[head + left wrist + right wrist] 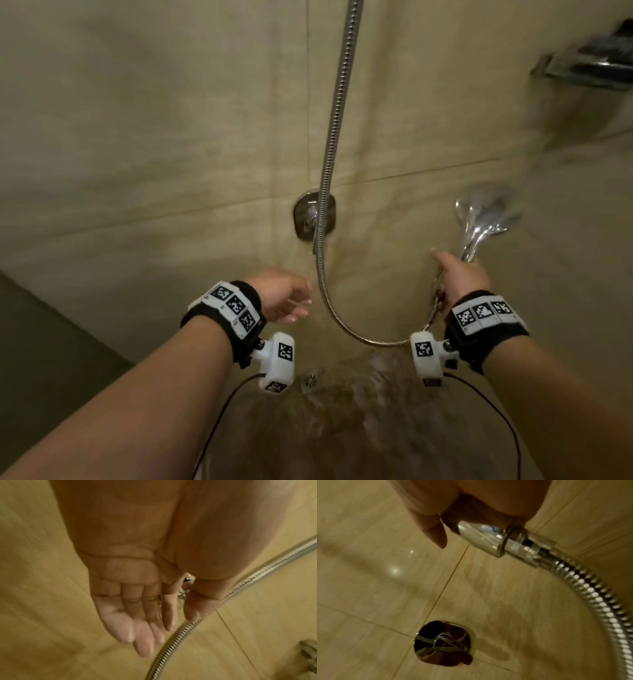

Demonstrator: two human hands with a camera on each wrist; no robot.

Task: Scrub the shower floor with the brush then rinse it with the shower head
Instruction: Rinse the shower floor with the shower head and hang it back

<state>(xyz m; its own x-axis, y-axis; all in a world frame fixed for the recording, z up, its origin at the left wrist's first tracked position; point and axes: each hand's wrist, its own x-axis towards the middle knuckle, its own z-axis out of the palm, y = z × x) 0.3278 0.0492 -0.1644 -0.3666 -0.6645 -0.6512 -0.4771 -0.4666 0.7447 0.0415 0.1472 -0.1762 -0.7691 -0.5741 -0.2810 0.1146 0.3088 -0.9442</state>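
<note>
My right hand [459, 270] grips the handle of the chrome shower head [486, 214], which points up and to the right along the tiled wall; the right wrist view shows my fingers curled round the handle's lower end [481, 536] where the hose joins. The ribbed metal hose [334, 137] hangs down the wall and loops back to my right hand. My left hand [284, 298] hovers empty, fingers relaxed and straight [142, 632], just left of the hose [197, 623] and below the chrome mixer lever [313, 216]. No brush is in view.
The wet shower floor [342, 421] with a small round drain [310, 382] lies below my wrists. A chrome shelf [589, 65] juts from the wall at the upper right. A dark ledge [51, 342] runs along the left. The lever plate [443, 642] shows on beige tiles.
</note>
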